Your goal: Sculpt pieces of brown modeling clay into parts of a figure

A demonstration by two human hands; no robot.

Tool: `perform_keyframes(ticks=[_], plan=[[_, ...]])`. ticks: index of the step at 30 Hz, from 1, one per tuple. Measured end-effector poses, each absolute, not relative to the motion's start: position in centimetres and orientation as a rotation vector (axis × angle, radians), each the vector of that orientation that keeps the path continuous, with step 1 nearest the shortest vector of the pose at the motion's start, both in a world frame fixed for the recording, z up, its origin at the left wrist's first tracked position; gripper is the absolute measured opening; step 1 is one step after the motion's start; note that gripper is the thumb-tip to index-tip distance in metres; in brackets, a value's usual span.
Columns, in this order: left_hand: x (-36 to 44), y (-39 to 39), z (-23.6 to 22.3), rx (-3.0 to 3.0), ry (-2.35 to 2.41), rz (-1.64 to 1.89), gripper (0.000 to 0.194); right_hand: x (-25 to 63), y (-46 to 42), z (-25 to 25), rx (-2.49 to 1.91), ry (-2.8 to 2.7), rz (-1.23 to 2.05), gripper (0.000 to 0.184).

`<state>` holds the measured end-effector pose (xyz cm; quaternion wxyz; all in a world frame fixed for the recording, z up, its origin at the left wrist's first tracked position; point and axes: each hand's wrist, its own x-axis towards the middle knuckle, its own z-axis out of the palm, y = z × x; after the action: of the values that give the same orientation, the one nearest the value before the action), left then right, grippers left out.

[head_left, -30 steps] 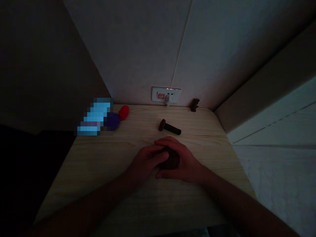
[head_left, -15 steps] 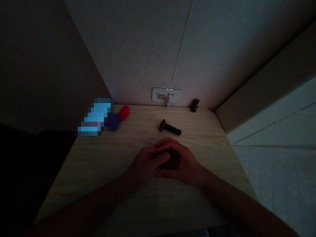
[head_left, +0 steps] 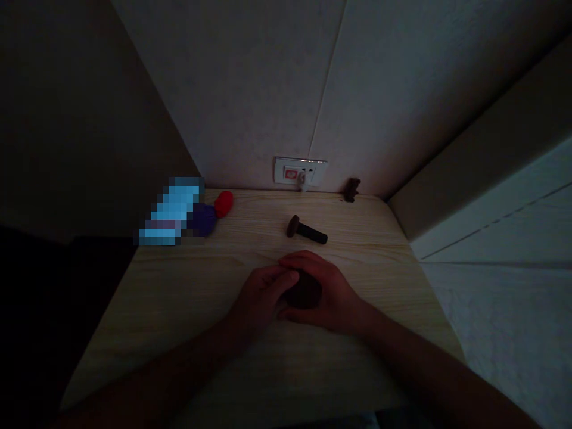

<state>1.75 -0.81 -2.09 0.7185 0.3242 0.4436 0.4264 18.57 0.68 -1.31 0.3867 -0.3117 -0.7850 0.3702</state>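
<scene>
A dark brown lump of what looks like modelling clay (head_left: 304, 290) is cupped between my two hands over the wooden table (head_left: 179, 298). My left hand (head_left: 263, 298) grips its left side, with the thumb lying on top. Around the far, right and near sides curl the fingers and thumb of my right hand (head_left: 337, 293). The underside of the lump is hidden. Just beyond my hands lies a small hammer-shaped piece (head_left: 308, 230) with a brown head and a black handle.
At the back left sit a red lump (head_left: 224, 204) and a purple lump (head_left: 204, 220), beside a bright blurred screen (head_left: 172, 211). A small dark brown piece (head_left: 352, 189) stands at the back right. The wall behind carries a socket (head_left: 300, 171) with a plug. The light is dim.
My left thumb has drawn back a little to the left across the lump, and the lump has shifted slightly left. My right hand still curls around it. The other things have stayed put.
</scene>
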Motion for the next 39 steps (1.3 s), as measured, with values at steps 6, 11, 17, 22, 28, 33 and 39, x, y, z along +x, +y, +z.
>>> perform_keyframes(ticks=[6,11,17,22,28,33,39], plan=[[1.9,-0.7,-1.1,0.659,0.96,0.863,0.022,18.2,0.5,-1.1,-0.815,-2.017,0.828,0.065],[1.8,-0.6,-1.1,0.609,0.971,0.819,0.029,18.0,0.3,-1.0,-0.81,-1.99,0.833,0.061],[1.9,-0.6,-0.9,0.56,0.931,0.829,0.027,18.0,0.3,-1.2,-0.81,-1.983,0.82,0.061],[1.9,-0.6,-1.0,0.589,0.847,0.832,0.024,18.1,0.4,-1.0,-0.868,-1.924,0.863,0.056],[1.6,-0.7,-1.5,0.687,0.855,0.827,0.021,18.5,0.4,-0.5,-0.791,-1.812,1.189,0.062],[1.5,-0.6,-1.8,0.716,0.834,0.781,0.023,18.3,0.3,-0.6,-0.782,-1.771,1.27,0.056],[1.5,-0.5,-1.3,0.73,0.871,0.735,0.027,18.3,0.1,-1.1,-0.878,-1.761,1.151,0.058]])
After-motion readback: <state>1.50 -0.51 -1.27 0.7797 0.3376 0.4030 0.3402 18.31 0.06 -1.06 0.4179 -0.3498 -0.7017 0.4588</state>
